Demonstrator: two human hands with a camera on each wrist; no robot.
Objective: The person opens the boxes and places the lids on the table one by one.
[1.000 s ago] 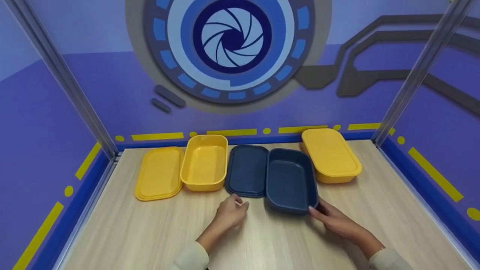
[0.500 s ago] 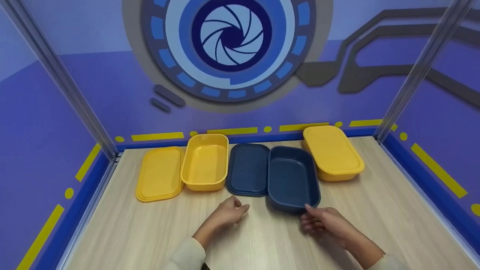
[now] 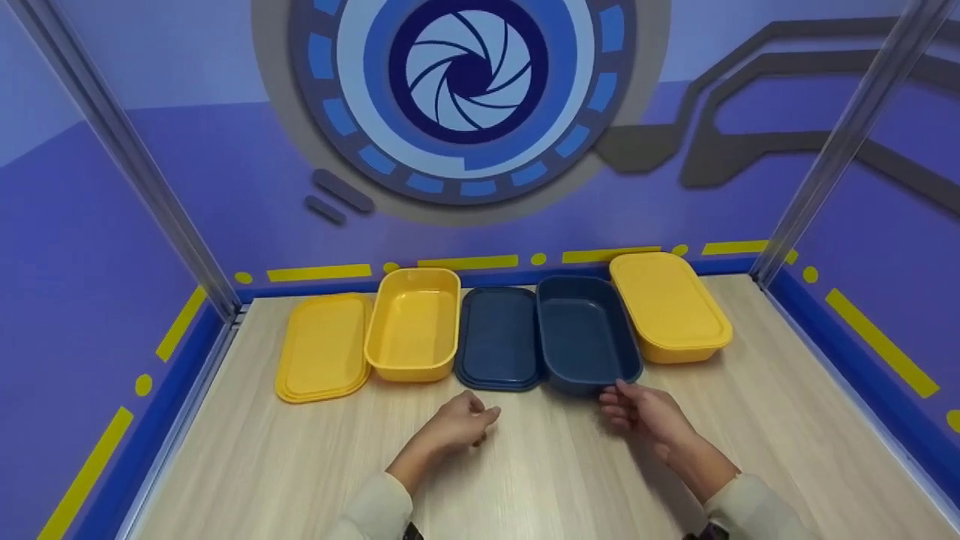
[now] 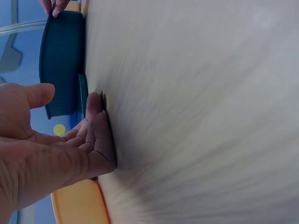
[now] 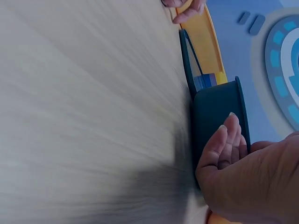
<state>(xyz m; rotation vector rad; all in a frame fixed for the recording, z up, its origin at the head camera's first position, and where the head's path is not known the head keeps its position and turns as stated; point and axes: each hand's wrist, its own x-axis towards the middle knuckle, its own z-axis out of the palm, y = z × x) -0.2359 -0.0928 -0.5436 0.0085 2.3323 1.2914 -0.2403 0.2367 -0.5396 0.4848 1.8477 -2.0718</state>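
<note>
A dark blue food container (image 3: 589,330) stands without a lid at the right of the middle in the head view. My right hand (image 3: 651,416) pinches its front rim, thumb over the top edge; in the right wrist view the fingers (image 5: 217,149) lie along the outer wall. The dark blue lid (image 3: 499,337) lies flat just left of this container. My left hand (image 3: 457,421) rests on the table in front of the lid, fingers loosely bent and thumb apart; the left wrist view shows nothing held in that hand (image 4: 60,144).
On the left lie a yellow lid (image 3: 324,346) and an uncovered yellow container (image 3: 414,322). A yellow container with its lid on (image 3: 671,304) stands at the back right, beside the dark blue one. Behind them rises a printed purple wall (image 3: 480,225); metal posts (image 3: 840,139) mark the corners.
The dark blue container has moved back toward the wall with my right hand, which has shifted from its right front corner to its front edge. My left hand has barely moved.
</note>
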